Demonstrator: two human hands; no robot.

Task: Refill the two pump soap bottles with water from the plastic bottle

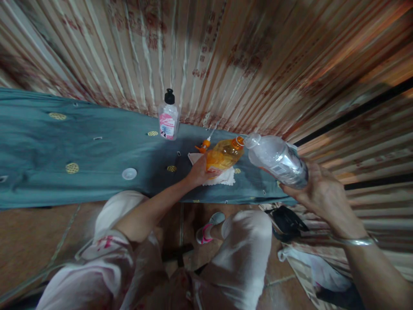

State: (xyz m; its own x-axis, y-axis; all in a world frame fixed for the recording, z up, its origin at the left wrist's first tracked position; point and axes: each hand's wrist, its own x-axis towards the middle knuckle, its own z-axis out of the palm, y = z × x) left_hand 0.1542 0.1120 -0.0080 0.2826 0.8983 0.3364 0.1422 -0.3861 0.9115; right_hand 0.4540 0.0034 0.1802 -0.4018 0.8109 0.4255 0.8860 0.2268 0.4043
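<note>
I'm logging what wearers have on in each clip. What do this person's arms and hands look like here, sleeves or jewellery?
Both forearms are bare. The left hand has no ring or band that shows. The right hand has a plain silver bangle at the wrist. A pale sleeve with red marks shows near the left upper arm. No gloves.

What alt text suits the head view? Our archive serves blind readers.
A seated person's left hand tilts an orange liquid bottle toward a clear plastic bottle held mouth to mouth by the right hand, over a white cloth on a blue-grey sheet. A pump bottle and white cap stand nearby.
</note>
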